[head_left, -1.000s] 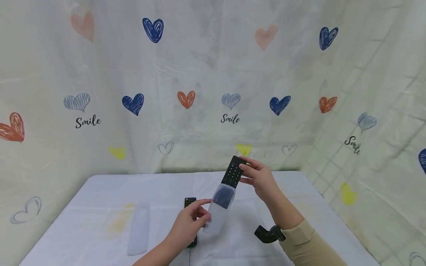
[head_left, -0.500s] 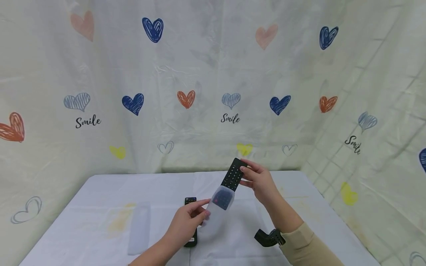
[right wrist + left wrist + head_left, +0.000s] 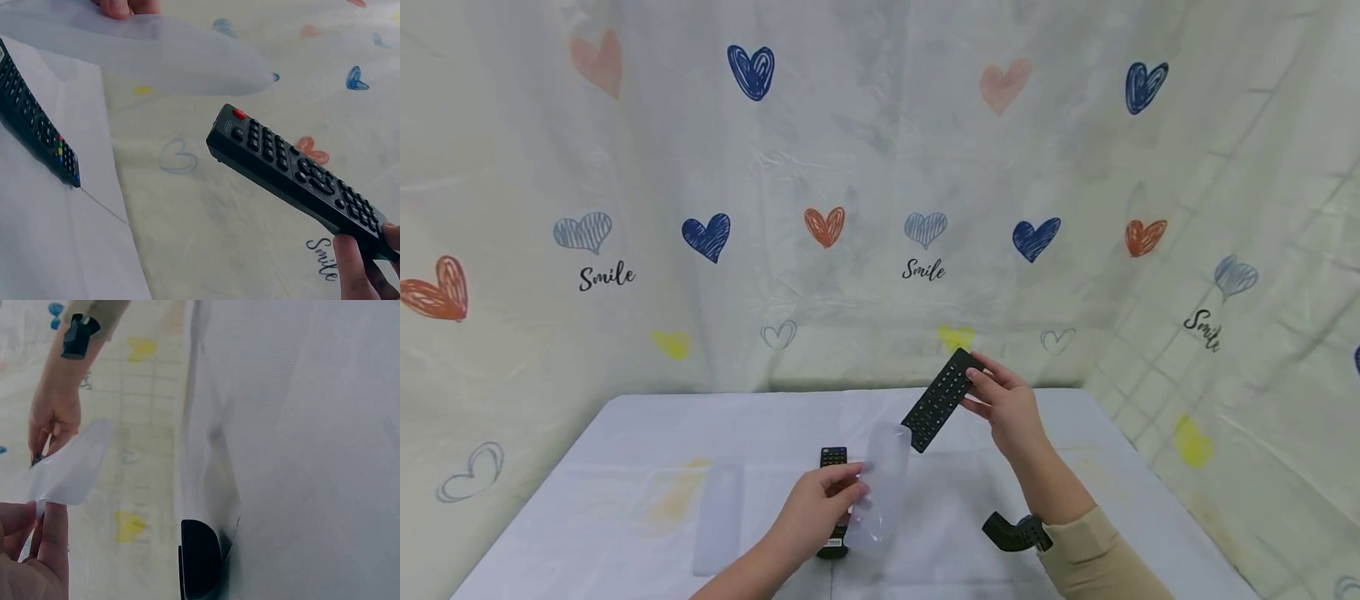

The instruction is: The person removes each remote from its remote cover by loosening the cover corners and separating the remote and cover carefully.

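My right hand (image 3: 1011,408) grips a black remote control (image 3: 942,402) by its upper end, buttons showing, tilted down to the left. The remote's lower end, with a red button, is out of a translucent plastic remote sleeve (image 3: 886,483); a gap separates them in the right wrist view. That sleeve is pinched between thumb and fingers of my left hand (image 3: 816,508), its open mouth facing up toward the remote. Behind the left hand, a second black remote control (image 3: 832,455) lies upright on the table, its middle hidden by the fingers.
Another translucent sleeve (image 3: 718,517) lies flat on the white-covered table (image 3: 602,483), left of the left hand. A black wrist device (image 3: 1018,532) sits at the right wrist. A curtain printed with hearts (image 3: 865,317) hangs directly behind the table.
The remote in my right hand has come out of the sleeve, moving up and right. My left hand still holds the sleeve, now emptied and more upright. The view has shifted slightly.
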Action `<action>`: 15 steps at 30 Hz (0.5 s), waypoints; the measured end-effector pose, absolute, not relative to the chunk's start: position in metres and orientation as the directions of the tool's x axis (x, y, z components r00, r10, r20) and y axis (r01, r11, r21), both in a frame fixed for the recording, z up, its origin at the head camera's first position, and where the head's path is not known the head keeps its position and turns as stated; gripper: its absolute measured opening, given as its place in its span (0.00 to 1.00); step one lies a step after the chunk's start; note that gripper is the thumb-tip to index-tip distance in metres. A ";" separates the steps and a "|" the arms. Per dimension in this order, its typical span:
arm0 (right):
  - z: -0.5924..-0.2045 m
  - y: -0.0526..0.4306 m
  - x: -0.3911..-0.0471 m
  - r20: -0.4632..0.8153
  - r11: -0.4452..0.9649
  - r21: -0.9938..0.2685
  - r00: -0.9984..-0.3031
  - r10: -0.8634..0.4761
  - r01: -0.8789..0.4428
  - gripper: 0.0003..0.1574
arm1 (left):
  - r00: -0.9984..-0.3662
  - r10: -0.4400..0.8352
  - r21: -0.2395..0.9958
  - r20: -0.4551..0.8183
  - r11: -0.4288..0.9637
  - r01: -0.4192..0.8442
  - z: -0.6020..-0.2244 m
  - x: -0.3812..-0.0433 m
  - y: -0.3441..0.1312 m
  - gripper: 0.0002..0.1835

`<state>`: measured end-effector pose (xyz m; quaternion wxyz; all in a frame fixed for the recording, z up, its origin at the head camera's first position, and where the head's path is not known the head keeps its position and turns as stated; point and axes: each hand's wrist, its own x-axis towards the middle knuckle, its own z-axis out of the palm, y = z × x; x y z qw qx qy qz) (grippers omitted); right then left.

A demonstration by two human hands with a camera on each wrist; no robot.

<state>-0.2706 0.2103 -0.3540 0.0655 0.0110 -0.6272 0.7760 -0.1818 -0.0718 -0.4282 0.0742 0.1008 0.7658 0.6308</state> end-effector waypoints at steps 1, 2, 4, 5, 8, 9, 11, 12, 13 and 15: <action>-0.354 0.212 -0.271 0.100 -0.198 -0.973 -0.991 0.093 -0.117 0.30 | -0.972 0.235 0.986 -0.003 0.165 0.037 -0.430 -0.182 -0.073 0.20; -0.355 0.213 -0.271 0.102 -0.187 -0.975 -0.990 0.094 -0.118 0.29 | -0.975 0.223 0.990 -0.015 0.142 0.017 -0.431 -0.182 -0.074 0.20; -0.356 0.215 -0.272 0.103 -0.165 -0.979 -0.991 0.089 -0.117 0.29 | -0.979 0.198 0.993 -0.038 0.114 -0.015 -0.433 -0.181 -0.077 0.20; -0.357 0.215 -0.272 0.106 -0.153 -0.981 -0.991 0.082 -0.117 0.29 | -0.982 0.186 0.994 -0.043 0.106 -0.023 -0.434 -0.181 -0.078 0.21; -0.361 0.214 -0.273 0.105 -0.130 -0.985 -0.992 0.070 -0.114 0.30 | -0.987 0.156 0.995 -0.046 0.094 -0.031 -0.436 -0.181 -0.082 0.24; -0.362 0.214 -0.272 0.103 -0.127 -0.986 -0.992 0.066 -0.111 0.30 | -0.988 0.145 0.995 -0.045 0.093 -0.032 -0.436 -0.181 -0.083 0.25; -0.364 0.211 -0.271 0.098 -0.122 -0.987 -0.993 0.057 -0.105 0.30 | -0.991 0.132 0.996 -0.036 0.090 -0.024 -0.437 -0.182 -0.086 0.27; -0.365 0.209 -0.270 0.094 -0.121 -0.988 -0.994 0.052 -0.100 0.30 | -0.991 0.128 0.996 -0.036 0.089 -0.025 -0.437 -0.182 -0.088 0.28; -0.367 0.207 -0.269 0.091 -0.119 -0.988 -0.995 0.050 -0.096 0.31 | -0.991 0.126 0.996 -0.037 0.086 -0.027 -0.437 -0.183 -0.090 0.29; -0.369 0.203 -0.267 0.087 -0.106 -0.990 -0.995 0.039 -0.090 0.30 | -0.991 0.132 0.997 -0.038 0.073 -0.029 -0.438 -0.183 -0.095 0.31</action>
